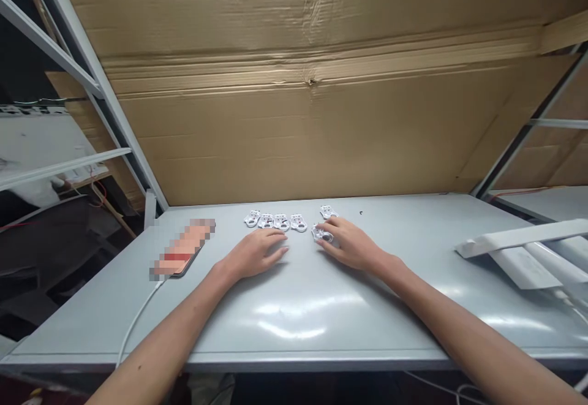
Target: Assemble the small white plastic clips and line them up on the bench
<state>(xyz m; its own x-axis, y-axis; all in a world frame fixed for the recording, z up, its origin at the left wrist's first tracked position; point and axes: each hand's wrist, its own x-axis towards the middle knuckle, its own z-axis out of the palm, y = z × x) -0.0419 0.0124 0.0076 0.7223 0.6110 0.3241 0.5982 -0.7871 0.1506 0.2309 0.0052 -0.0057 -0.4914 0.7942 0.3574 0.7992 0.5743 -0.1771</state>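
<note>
Several small white plastic pieces point(298, 223), each with a ring-shaped opening, lie in a row on the grey metal table. My left hand point(260, 253) rests just in front of that row, its fingers and thumb apart with nothing between them. To the right, my right hand point(351, 242) has its thumb and fingers around one white plastic piece point(323, 234), which lies low at the tabletop and is partly covered by the fingers. Another white piece point(327, 211) lies just behind that hand, close to its fingertips.
A phone point(184, 252) with a white cable point(140, 313) lies at left. White box-like items point(523, 264) and a long white bar point(528, 236) are at right. A tiny dark bit point(361, 212) sits near the back. Cardboard point(294, 147) walls the rear, between metal posts.
</note>
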